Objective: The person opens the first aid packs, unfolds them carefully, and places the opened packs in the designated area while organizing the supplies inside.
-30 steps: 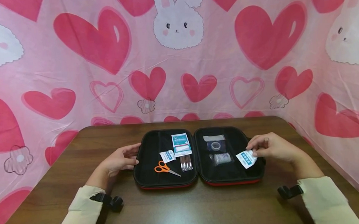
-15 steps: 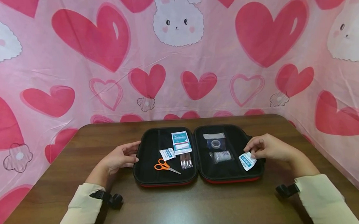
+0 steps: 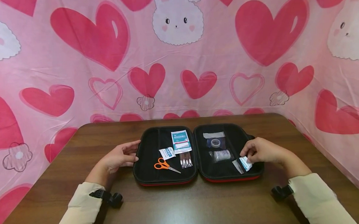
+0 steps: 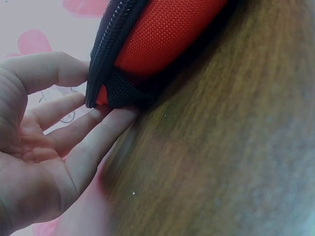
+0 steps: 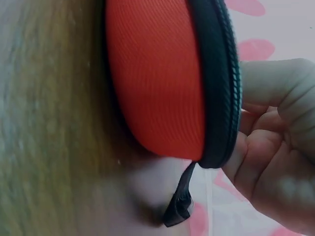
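A black-lined first-aid case with a red shell (image 3: 182, 183) lies unfolded on the table. My right hand (image 3: 263, 150) pinches a small white-and-blue packet (image 3: 245, 163) low over its right half; a narrow grey strip (image 3: 237, 167) shows beside the packet. My left hand (image 3: 120, 157) holds the case's left edge, thumb at the zip rim (image 4: 93, 83) and fingers by a black fabric tab (image 4: 123, 91). In the right wrist view, the case wall hides the right fingertips and packet.
Orange-handled scissors (image 3: 166, 165), a white packet (image 3: 167, 153), a teal packet (image 3: 181, 141) and bagged cotton swabs (image 3: 186, 160) lie in the left half. The right half holds a bagged tape roll (image 3: 216, 143), a bandage roll (image 3: 222, 155) and a pale packet (image 3: 214, 135).
My right hand has moved left and slightly toward me with the packet, which is now tilted. A grey strip has come into view beside it. The left hand stays at the case's edge.
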`<action>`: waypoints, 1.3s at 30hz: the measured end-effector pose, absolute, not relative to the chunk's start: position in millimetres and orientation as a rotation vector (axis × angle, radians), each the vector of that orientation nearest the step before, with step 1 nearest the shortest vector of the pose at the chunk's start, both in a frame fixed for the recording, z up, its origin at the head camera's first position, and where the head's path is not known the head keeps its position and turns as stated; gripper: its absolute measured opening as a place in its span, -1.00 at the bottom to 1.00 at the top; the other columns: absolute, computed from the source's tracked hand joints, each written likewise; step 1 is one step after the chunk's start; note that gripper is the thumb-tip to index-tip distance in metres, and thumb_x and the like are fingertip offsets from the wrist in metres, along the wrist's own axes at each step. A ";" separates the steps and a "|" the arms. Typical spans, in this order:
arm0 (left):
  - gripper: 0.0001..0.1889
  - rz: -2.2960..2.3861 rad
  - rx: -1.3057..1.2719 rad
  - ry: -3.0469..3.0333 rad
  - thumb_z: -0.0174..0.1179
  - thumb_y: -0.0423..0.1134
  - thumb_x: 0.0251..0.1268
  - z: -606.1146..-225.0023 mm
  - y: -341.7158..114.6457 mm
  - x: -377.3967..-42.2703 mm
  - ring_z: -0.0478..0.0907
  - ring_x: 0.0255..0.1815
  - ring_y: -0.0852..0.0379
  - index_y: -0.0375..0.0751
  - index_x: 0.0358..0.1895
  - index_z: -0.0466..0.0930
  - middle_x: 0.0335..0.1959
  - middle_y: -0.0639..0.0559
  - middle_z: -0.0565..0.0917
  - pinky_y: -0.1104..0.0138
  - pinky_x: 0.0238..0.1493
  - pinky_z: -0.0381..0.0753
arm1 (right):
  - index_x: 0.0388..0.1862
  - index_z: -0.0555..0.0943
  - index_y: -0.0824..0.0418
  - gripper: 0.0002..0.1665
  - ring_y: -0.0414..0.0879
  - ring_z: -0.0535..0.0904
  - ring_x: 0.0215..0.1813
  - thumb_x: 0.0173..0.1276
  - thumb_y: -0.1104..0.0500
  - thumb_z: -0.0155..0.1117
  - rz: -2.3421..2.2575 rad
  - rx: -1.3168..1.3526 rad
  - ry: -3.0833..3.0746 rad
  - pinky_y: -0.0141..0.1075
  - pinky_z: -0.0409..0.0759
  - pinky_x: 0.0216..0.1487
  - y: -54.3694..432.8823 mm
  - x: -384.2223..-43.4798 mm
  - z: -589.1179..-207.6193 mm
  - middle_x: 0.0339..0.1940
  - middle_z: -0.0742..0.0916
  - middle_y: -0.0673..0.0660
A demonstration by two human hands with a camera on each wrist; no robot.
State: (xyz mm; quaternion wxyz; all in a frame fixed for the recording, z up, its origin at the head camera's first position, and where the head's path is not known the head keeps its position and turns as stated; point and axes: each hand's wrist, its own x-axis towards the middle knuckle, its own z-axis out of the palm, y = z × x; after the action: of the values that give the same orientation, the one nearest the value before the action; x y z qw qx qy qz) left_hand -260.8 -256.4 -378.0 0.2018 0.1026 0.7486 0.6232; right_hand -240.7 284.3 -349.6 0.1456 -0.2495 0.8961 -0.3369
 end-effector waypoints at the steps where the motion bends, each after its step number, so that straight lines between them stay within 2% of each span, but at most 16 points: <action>1: -0.18 1.740 0.287 2.091 0.24 -0.53 0.19 -378.4 -256.9 -261.1 0.56 0.06 -0.02 -0.37 0.50 0.05 0.39 -0.49 0.24 0.12 -0.05 0.65 | -0.24 0.71 0.26 -0.80 -0.10 0.56 -0.38 0.12 0.35 0.46 -0.964 -0.719 2.583 -0.33 0.64 -0.35 283.1 -240.7 -350.1 -0.39 0.68 0.03; 9: -0.18 1.742 0.295 2.091 0.25 -0.53 0.18 -379.2 -257.8 -262.0 0.55 0.07 -0.02 -0.36 0.50 0.05 0.38 -0.48 0.25 0.12 -0.05 0.66 | -0.27 0.68 0.33 -0.81 -0.10 0.56 -0.44 0.11 0.36 0.46 -1.103 -0.619 2.492 -0.30 0.64 -0.38 271.3 -236.8 -354.4 -0.50 0.69 0.09; 14: -0.18 1.738 0.301 2.092 0.25 -0.53 0.18 -379.6 -256.0 -261.3 0.55 0.06 -0.02 -0.37 0.50 0.05 0.38 -0.49 0.24 0.14 -0.06 0.66 | -0.27 0.64 0.40 -0.80 -0.04 0.61 -0.43 0.08 0.43 0.40 -1.206 -0.523 2.416 -0.25 0.67 -0.33 266.2 -233.7 -356.7 -0.50 0.70 0.15; 20: -0.18 1.736 0.314 2.091 0.24 -0.54 0.19 -377.6 -255.0 -260.0 0.55 0.06 -0.02 -0.39 0.50 0.04 0.39 -0.50 0.23 0.14 -0.06 0.66 | -0.30 0.61 0.46 -0.79 -0.07 0.60 -0.43 0.00 0.48 0.32 -1.264 -0.515 2.400 -0.23 0.68 -0.35 259.8 -231.7 -360.8 -0.50 0.68 0.16; 29: -0.18 1.732 0.309 2.106 0.23 -0.54 0.19 -377.6 -256.2 -260.3 0.54 0.06 -0.02 -0.39 0.50 0.03 0.38 -0.50 0.23 0.15 -0.07 0.67 | -0.32 0.60 0.46 -0.77 -0.15 0.41 -0.50 -0.05 0.52 0.23 -1.328 -0.525 2.382 -0.34 0.46 -0.46 250.4 -230.6 -364.5 -0.56 0.53 0.06; 39: -0.19 1.735 0.280 2.110 0.23 -0.53 0.19 -379.4 -255.2 -260.6 0.54 0.04 0.01 -0.36 0.51 0.05 0.38 -0.48 0.25 0.16 -0.09 0.67 | -0.34 0.58 0.49 -0.76 -0.16 0.40 -0.50 -0.09 0.53 0.21 -1.348 -0.500 2.349 -0.37 0.42 -0.49 247.2 -230.1 -367.7 -0.56 0.53 0.06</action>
State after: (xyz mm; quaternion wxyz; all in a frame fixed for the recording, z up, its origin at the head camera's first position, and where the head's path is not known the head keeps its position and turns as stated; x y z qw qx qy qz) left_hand -260.6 -255.2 -379.4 0.1967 0.1001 0.7534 0.6195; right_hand -230.1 247.2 -367.7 0.1924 -0.1781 0.8371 -0.4802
